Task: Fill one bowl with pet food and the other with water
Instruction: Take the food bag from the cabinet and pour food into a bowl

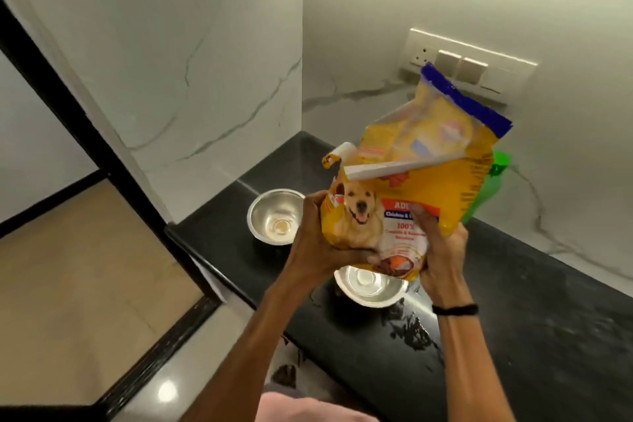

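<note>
A yellow pet food bag [421, 161] with a dog's picture is held up above the black counter [534, 312], folded over with its blue-edged end pointing up and right. My left hand [313, 236] grips the bag's lower left side. My right hand [442, 250] grips its lower right side. Two steel bowls stand on the counter: the far bowl [274, 221] left of the bag looks empty, and the near bowl [371, 289] sits right under the bag, partly hidden by it.
A green bottle [486, 188] stands behind the bag by the marble wall. A switch panel [469, 65] is on that wall. Water drops lie on the counter near the front bowl. The counter's left edge drops to a tiled floor.
</note>
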